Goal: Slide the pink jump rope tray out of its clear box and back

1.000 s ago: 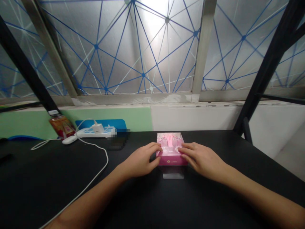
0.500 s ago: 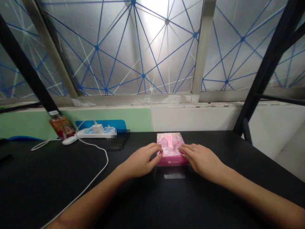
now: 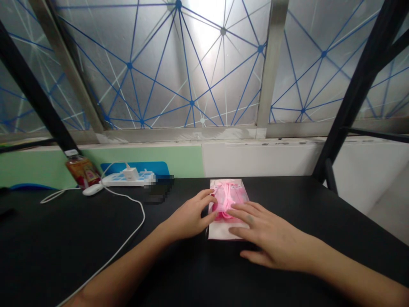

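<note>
A pink and white box (image 3: 238,188) lies on the black table, its pink front panel no longer in view. Inside its outline shows a bright pink, ribbon-like bundle (image 3: 227,197). At the box's left edge is my left hand (image 3: 191,215), fingers apart and fingertips touching or close to the side. My right hand (image 3: 271,238) spreads its fingers over the box's lower right part, palm down. Between the hands, a pale surface (image 3: 219,230) forms the near end of the box. Neither hand is closed round anything.
On the left stand a bottle (image 3: 83,170) with a red-orange label and a white power strip (image 3: 118,179) with a plug. A white cable (image 3: 136,230) runs over the black table (image 3: 179,273) towards the near left. Black frame posts rise at both sides.
My right hand has moved nearer and its fingers have spread. The box's pink front panel is gone from sight; a pale surface and more of the pink bundle show. My left hand is nearly still.
</note>
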`<state>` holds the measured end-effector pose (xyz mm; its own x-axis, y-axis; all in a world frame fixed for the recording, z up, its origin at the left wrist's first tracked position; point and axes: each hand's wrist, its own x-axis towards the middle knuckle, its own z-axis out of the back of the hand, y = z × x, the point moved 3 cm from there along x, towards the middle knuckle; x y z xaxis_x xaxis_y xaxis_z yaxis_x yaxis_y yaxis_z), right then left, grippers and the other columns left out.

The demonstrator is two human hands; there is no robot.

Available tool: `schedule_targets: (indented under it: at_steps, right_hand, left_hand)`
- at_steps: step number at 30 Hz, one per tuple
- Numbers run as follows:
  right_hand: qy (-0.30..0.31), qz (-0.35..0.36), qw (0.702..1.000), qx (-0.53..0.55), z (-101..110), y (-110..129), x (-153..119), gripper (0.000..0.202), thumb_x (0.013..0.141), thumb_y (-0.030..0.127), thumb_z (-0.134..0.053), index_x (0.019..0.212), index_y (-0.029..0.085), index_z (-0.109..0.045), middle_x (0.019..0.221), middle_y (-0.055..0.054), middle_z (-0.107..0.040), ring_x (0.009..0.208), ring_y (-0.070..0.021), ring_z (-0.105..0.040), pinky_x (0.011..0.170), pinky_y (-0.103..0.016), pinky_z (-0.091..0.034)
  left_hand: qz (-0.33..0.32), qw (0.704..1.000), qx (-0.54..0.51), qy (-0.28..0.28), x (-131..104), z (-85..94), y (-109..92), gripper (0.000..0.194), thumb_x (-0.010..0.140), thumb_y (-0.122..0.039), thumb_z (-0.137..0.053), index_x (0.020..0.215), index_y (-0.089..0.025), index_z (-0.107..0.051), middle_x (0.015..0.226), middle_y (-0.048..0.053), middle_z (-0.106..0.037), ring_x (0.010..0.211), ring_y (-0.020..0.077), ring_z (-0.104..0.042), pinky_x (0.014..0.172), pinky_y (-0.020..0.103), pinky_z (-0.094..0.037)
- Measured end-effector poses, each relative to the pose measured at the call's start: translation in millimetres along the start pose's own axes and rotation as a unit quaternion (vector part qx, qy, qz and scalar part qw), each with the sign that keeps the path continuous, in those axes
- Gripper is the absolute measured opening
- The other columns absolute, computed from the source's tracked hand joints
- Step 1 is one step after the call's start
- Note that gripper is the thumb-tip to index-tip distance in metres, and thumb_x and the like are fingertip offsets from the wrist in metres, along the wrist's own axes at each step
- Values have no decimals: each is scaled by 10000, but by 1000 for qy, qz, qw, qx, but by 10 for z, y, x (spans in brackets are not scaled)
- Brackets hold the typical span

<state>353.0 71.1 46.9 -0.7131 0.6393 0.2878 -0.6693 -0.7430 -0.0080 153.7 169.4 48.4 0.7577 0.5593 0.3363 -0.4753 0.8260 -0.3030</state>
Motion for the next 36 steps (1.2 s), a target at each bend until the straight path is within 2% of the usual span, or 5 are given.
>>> schedule_targets:
  at_steps: [5,14,26,33,36]
  right_hand:
    - [38,31,997,56,-32,159,29,322,919,204,-493,1218,250,-602,1189,-82,-651,1094,-226,-598,944,-367,-463]
    - [128,43,988,81,-65,132,-106,289,906,184,-469,1151,189,-622,1034,-81,-681,974,-233,-615,812,-337,-473]
    - [230,122,945,200,90,125,-142,252,902,221,-507,1078,180,-682,1107,-70,-689,1002,-212,-616,856,-293,-464]
    - [188,98,929,304,28,-52,-248,375,867,291,-574,1230,203,-614,1142,-57,-679,1037,-205,-620,895,-274,-455]
    - [133,9,949,286,80,-216,-207,343,854,349,-632,1176,230,-640,1095,-39,-693,966,-200,-642,843,-281,-458]
  left_hand:
    - [15,1000,-4,-14,44,-20,39,200,917,-299,-551,1086,-219,-621,1326,76,-580,1249,220,-518,1044,362,-416]
    - [99,994,-2,-36,266,-191,163,259,900,-375,-537,1094,-259,-663,1261,30,-638,1098,228,-626,853,281,-498]
    - [128,991,24,-20,1022,-439,815,275,855,-380,-551,1061,-234,-661,1007,38,-713,914,221,-673,799,288,-497]
    - [100,994,40,-25,1093,-460,858,310,871,-337,-532,1128,-181,-607,1166,96,-642,1019,233,-622,930,347,-459]
    - [37,995,82,-46,946,-329,699,339,899,-345,-504,1173,-162,-583,1330,124,-535,1208,256,-512,1029,366,-386]
